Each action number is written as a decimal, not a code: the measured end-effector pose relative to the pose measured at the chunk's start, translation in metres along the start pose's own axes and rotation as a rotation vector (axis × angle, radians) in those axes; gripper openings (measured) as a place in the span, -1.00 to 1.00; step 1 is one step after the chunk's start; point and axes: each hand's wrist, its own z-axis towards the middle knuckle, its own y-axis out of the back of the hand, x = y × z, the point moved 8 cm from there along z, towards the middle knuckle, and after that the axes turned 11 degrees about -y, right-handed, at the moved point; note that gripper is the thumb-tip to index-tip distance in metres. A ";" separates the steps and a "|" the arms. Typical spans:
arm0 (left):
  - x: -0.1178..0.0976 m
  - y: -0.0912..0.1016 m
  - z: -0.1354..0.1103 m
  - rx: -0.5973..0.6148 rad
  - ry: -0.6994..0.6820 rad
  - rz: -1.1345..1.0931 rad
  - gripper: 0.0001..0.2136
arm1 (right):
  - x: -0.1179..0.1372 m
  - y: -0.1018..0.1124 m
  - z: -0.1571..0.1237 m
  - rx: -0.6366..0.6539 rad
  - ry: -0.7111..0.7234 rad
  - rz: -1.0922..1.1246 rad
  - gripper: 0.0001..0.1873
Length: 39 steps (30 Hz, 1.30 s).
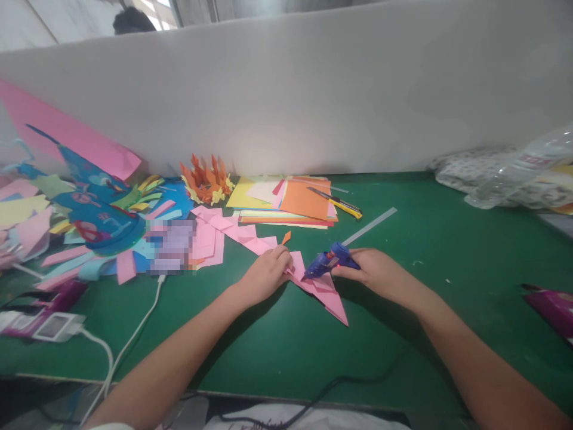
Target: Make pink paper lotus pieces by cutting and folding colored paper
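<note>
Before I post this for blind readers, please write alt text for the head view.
A right hand holds a blue glue gun to a folded pink paper strip held by the left hand at a green table; behind lies a stack of coloured paper.

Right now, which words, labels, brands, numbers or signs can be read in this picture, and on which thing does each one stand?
None can be read with certainty.
Clear bottle: reddish print, too blurred to read.
Blue glue gun in the right hand: a label, too small to read.
White fabric at the bottom edge: dark marks, perhaps lettering, too blurred and cut off.
</note>
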 end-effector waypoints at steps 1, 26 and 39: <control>0.000 0.000 0.000 0.000 -0.002 0.000 -0.96 | 0.002 0.001 -0.001 -0.016 0.002 -0.010 -0.51; 0.001 -0.001 0.000 0.042 0.042 -0.014 -0.88 | -0.025 -0.012 -0.001 0.238 -0.147 0.327 -0.39; 0.003 -0.002 -0.002 0.020 0.011 0.037 -0.89 | -0.042 -0.011 0.012 0.227 -0.182 1.015 -0.48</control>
